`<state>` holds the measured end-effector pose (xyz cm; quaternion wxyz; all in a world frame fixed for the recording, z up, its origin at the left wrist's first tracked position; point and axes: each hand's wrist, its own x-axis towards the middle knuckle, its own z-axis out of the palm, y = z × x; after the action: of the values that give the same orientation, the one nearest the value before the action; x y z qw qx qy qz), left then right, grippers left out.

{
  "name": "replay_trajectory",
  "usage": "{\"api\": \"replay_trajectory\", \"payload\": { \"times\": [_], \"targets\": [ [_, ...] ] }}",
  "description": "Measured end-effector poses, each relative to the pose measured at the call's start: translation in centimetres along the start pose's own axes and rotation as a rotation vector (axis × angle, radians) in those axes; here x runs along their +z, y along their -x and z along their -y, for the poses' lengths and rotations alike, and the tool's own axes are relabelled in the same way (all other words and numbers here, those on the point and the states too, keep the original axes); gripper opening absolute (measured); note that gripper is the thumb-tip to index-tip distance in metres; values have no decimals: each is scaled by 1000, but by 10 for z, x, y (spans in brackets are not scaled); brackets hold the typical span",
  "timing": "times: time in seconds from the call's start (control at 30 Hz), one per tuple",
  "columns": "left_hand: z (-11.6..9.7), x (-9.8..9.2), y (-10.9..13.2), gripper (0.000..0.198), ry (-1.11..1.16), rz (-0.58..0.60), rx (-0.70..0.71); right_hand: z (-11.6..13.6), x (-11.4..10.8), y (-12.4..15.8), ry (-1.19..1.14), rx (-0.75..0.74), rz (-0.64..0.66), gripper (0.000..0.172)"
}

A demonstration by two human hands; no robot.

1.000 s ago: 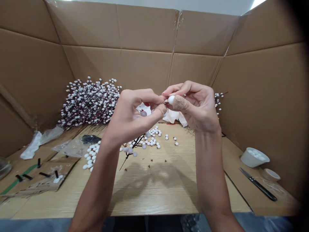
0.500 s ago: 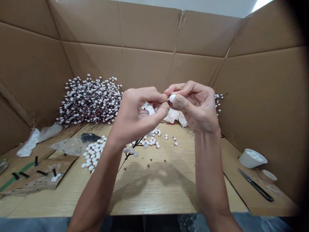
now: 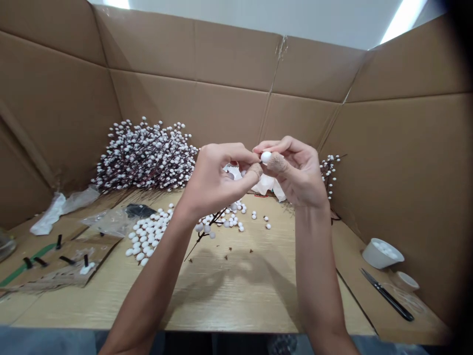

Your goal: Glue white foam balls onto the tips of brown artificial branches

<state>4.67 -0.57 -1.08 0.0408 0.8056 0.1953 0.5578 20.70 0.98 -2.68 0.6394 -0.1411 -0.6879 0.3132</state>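
Held up over the table, my left hand (image 3: 218, 175) is closed in a pinch on a dark berry branch (image 3: 202, 235). The branch's lower end, with several white berries, hangs below the palm, while its upper part is mostly hidden by the fingers. My right hand (image 3: 301, 172) grips a smooth white berry (image 3: 266, 157) between thumb and fingers, right at the left fingertips. Whether this berry sits on a twig tip is hard to make out. Rough tan coverings wrap both thumbs. Loose white berries (image 3: 150, 234) lie on the table below, some of them beyond the hands.
A big bundle of white-berried branches (image 3: 144, 158) leans at the back left, and a smaller one (image 3: 330, 170) stands at the right. A white cup (image 3: 382, 253) of berries, a tape roll (image 3: 406, 281) and dark-handled snips (image 3: 389, 296) are at right. Cardboard walls (image 3: 229, 98) surround the table.
The view has tilted upward slightly, so everything appears shifted. Both hands keep their pinch close together, with the white berry still in the right fingers.
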Motion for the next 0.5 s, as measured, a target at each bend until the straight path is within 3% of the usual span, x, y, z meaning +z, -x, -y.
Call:
{"api": "replay_trajectory", "payload": {
  "times": [0.1, 0.3, 0.43, 0.5],
  "targets": [
    [1, 0, 0, 15, 30, 24, -27, 3, -7, 0, -3, 67, 47, 20],
    [3, -6, 1, 12, 87, -27, -84, 2, -20, 5, -74, 207, 84, 40],
    [9, -9, 1, 9, 157, -153, -145, -19, -6, 27, 22, 524, 351, 53],
    [15, -8, 1, 8, 209, -238, -191, -33, 10, 41, 144, 643, 486, 43]
  ]
}}
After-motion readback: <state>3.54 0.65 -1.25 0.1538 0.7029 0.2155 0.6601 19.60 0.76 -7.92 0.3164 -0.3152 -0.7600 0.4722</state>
